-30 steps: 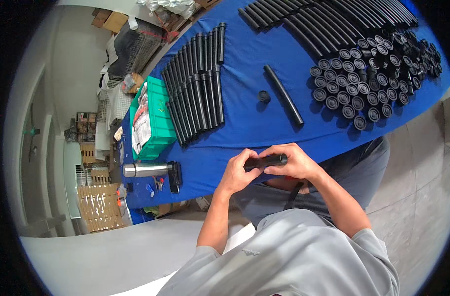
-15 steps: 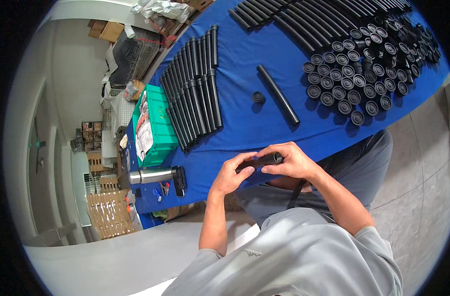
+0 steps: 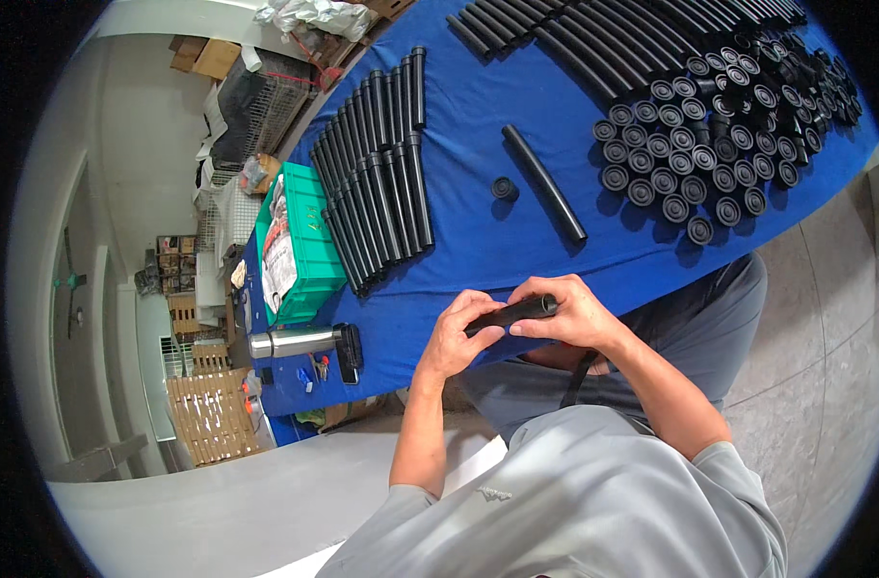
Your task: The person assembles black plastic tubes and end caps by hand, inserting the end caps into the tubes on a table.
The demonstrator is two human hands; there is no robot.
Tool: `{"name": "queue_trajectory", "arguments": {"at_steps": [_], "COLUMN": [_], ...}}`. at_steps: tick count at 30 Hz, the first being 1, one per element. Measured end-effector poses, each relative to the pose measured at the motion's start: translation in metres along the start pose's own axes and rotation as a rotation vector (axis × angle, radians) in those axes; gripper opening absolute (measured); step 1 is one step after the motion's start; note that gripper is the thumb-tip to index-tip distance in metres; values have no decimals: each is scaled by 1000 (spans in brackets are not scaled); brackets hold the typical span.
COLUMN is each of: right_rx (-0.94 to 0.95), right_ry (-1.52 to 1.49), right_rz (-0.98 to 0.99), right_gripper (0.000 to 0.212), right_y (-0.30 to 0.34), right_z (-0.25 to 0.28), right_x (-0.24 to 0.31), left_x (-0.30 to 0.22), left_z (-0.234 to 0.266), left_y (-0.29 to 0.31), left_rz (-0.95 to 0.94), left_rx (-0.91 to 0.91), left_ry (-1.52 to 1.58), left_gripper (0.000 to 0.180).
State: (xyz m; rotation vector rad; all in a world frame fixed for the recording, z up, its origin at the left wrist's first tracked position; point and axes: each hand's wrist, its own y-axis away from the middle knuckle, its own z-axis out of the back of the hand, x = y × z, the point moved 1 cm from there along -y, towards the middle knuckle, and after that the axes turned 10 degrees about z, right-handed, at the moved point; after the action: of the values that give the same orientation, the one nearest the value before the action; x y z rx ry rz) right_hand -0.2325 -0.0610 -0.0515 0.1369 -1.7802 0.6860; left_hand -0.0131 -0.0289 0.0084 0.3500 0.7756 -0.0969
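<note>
Both my hands grip a short black tube [image 3: 518, 311] above the near edge of the blue-covered table. My left hand [image 3: 456, 332] wraps its left end, while my right hand [image 3: 572, 313] closes round the right end, where the round opening shows. Whether a cap sits on the left end is hidden by my fingers. Beyond them on the cloth lie a single black tube [image 3: 543, 183], slanting, and one round black cap [image 3: 504, 189] beside it.
Capped black tubes [image 3: 377, 173] lie in rows at the left. Many black caps [image 3: 690, 154] cluster at the right, below more tubes [image 3: 603, 43]. A green crate [image 3: 309, 250], a steel flask [image 3: 295, 343] and a black phone-like object [image 3: 350, 354] stand near the left edge of the blue cloth [image 3: 459, 125].
My left hand has shifted slightly up and right along the tube, and its thumb has moved closer to my right thumb. The things on the table stay where they were.
</note>
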Motion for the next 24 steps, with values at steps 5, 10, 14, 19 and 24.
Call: {"name": "queue_trajectory", "arguments": {"at_steps": [5, 10, 14, 19, 24], "right_rx": [13, -14, -23, 29, 127], "right_ry": [-54, -57, -56, 102, 247], "right_rz": [-26, -34, -187, 17, 155], "right_gripper": [38, 38, 41, 61, 57], "right_y": [0, 1, 0, 2, -2], "right_z": [1, 1, 1, -1, -3], "right_x": [1, 0, 2, -4, 5], "left_x": [3, 13, 5, 7, 7], "left_z": [3, 0, -6, -20, -36], "left_y": [0, -1, 1, 8, 9], "left_rz": [-48, 84, 95, 185, 55], "left_rx": [49, 46, -32, -69, -226], "left_ry": [-56, 165, 189, 434, 1458], "left_gripper": [38, 41, 40, 32, 29]}}
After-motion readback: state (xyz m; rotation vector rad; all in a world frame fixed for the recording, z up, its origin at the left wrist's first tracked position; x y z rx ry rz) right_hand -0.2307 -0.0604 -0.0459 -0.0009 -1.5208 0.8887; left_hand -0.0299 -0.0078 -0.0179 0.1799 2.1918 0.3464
